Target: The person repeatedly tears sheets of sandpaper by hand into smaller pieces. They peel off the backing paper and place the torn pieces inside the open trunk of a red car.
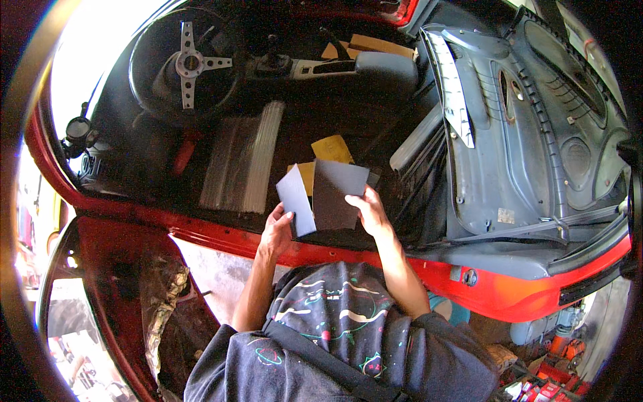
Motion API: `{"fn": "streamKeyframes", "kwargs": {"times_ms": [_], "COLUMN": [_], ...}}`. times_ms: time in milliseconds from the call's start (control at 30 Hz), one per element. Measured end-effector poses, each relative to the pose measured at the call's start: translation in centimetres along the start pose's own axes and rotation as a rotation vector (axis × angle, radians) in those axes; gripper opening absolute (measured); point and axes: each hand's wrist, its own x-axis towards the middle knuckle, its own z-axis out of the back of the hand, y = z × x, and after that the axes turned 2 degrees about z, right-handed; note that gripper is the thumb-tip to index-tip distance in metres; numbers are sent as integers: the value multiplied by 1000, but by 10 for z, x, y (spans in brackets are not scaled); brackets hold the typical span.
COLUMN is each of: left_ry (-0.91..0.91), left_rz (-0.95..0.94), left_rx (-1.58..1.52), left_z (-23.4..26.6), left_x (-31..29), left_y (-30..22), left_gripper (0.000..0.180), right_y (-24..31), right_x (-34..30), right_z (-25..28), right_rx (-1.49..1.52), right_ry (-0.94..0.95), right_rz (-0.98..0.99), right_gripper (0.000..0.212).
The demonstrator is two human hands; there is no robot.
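Note:
I hold two stiff sheets that look like sandpaper over the sill of a red car. My left hand (278, 230) is closed on a pale grey sheet (297, 201), thumb on its lower left edge. In my right hand (370, 210), thumb on top, is a dark grey-brown sheet (337, 194). The two sheets stand side by side, close together at their inner edges. Just beyond them is a yellow sheet (333, 149), and part of another yellow piece (305, 175) shows behind the pair. What those yellow pieces rest on is hidden.
The steering wheel (190, 64) is at the far left, the centre console (328, 67) beyond. A ribbed panel (242, 157) lies on the car floor. Large grey trim panels (499, 120) fill the right side. The open door (127, 288) stands at my left.

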Motion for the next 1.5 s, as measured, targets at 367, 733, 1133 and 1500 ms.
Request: {"fn": "streamKeyframes", "kwargs": {"times_ms": [367, 733, 1133, 1500], "left_ry": [-582, -1101, -202, -418], "left_rz": [-680, -594, 231, 152], "left_rx": [1010, 1415, 914, 546], "left_z": [-19, 196, 32, 90], "left_x": [14, -34, 39, -19], "left_y": [-11, -96, 19, 55], "left_gripper": [19, 30, 83, 37], "right_y": [16, 110, -24, -118], "right_x": [-9, -20, 5, 47], "right_z": [6, 189, 9, 49], "right_rx": [-937, -1114, -680, -791], "right_ry": [-479, -1115, -458, 563], "right_rz": [284, 319, 183, -265], "right_gripper": [24, 33, 25, 31]}}
